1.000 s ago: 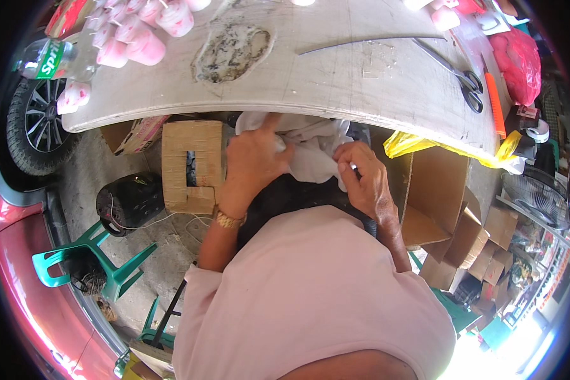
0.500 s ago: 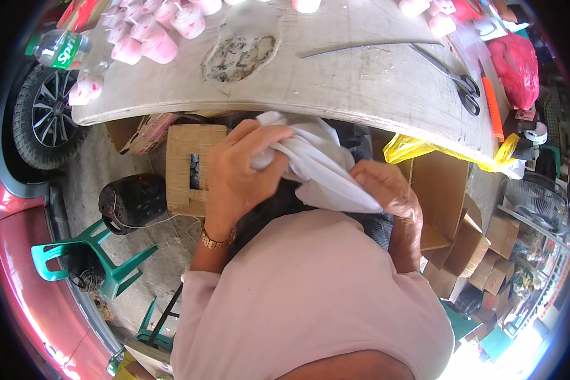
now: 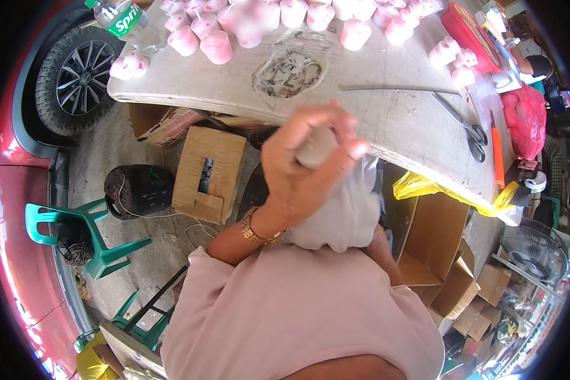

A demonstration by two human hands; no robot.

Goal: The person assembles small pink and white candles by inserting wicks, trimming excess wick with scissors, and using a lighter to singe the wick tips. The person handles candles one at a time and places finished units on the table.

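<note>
- Head view: our left hand (image 3: 291, 174), near the clock centre toward 12 o'clock, curls around a pale rounded thing (image 3: 316, 149). It has come up to overlap the table's near edge in our view; 0.5 s ago it sat below that line.
- Toward 4 o'clock, close in, the white cloth (image 3: 347, 215) hangs bunched below that thing; 0.5 s ago it was stretched between our 2 hands. Blur keeps us from telling whether cloth wraps the thing.
- Farther out at 4 o'clock, our right forearm (image 3: 385, 259) runs up behind the cloth. It hides the right hand, so we cannot tell what that holds. We judge that the left hand now takes the main hold, with the cloth gathered rather than spread.
- At 9 o'clock, a black container (image 3: 139, 190) and then a slotted cardboard box (image 3: 210, 174) limit our leftward swing.
- At 12 o'clock, pink cups (image 3: 216, 47) line the table (image 3: 221, 88). Between their front row and the near edge we have some working room, around a rough mottled patch (image 3: 290, 73).
- Between 2 and 3 o'clock, scissors (image 3: 470, 134) narrow that room.
- From 3 to 4 o'clock, yellow plastic (image 3: 437, 189) hangs at the edge over an open cardboard box (image 3: 432, 237), leaving us little space rightward.
</note>
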